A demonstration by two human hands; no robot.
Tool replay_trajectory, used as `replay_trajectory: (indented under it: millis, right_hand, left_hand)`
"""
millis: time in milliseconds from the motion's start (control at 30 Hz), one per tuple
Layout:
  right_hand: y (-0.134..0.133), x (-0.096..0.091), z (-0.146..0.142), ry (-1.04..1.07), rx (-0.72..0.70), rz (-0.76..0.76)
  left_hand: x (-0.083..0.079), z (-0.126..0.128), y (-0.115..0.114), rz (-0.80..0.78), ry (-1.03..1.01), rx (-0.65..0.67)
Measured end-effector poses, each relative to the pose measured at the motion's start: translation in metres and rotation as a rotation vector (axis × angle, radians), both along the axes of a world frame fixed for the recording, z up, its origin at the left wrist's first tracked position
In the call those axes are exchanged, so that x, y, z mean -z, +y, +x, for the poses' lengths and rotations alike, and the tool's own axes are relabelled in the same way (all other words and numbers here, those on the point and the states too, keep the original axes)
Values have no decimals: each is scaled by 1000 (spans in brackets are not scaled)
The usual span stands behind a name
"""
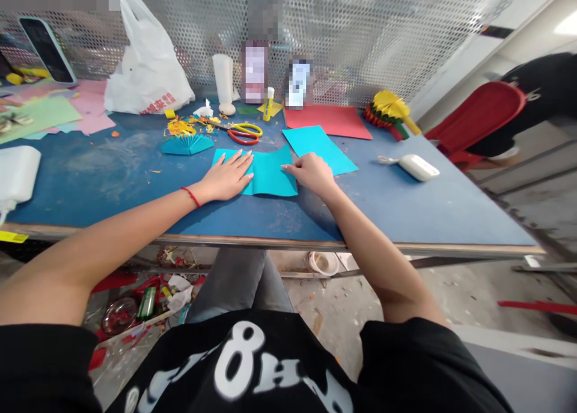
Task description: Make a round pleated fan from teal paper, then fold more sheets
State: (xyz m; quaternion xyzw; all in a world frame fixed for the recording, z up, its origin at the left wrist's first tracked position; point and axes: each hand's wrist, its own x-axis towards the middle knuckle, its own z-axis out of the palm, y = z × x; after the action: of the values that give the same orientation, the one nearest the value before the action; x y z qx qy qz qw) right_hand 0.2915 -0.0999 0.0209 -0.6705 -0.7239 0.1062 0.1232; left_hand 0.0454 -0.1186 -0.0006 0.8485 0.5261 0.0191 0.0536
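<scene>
A creased turquoise sheet of paper [270, 175] lies on the blue table in front of me. My left hand [226, 175] rests flat on its left part, fingers stretched out. At the sheet's right edge, my right hand [312, 174] is closed, thumb and finger pinching the paper. Just behind the right hand lies a second turquoise sheet [322, 147], flat. Beyond my left hand sits a turquoise pleated paper fan [187, 144]. Scissors [246, 133] with yellow and red handles lie behind it, beside yellow and orange paper scraps [181, 126].
A glue stick [268, 104], a white tube [223, 79], two phones and a white plastic bag [146, 58] stand along the mesh. Red paper [331, 122], a yellow paper flower [390, 107] and a white device [419, 168] lie right. A red chair [484, 118] stands beyond.
</scene>
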Motion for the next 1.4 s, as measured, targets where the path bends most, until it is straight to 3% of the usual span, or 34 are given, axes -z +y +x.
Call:
replay_trajectory:
  millis: [100, 233, 400, 533, 600, 767, 967, 1400]
  right_hand:
    - [4, 5, -1, -33, -16, 33]
    - [21, 12, -1, -85, -66, 62]
    - [39, 15, 5, -102, -76, 89]
    - [35, 18, 14, -42, -171, 68]
    - [31, 22, 19, -7, -238, 71]
    - [26, 33, 29, 81, -383, 250]
    - [22, 32, 32, 53, -387, 240]
    - [19, 34, 35, -33, -441, 324]
  left_hand:
    - [-5, -1, 0, -19, -47, -21]
    - [-10, 1, 9, -91, -30, 56]
    - [-1, 8, 33, -79, -20, 109]
    - [5, 7, 43, -66, -58, 161]
    - [5, 7, 41, -62, -67, 171]
    - [4, 8, 27, -50, -83, 163]
    - [2, 5, 14, -62, -117, 176]
    - [0, 5, 12, -80, -107, 159]
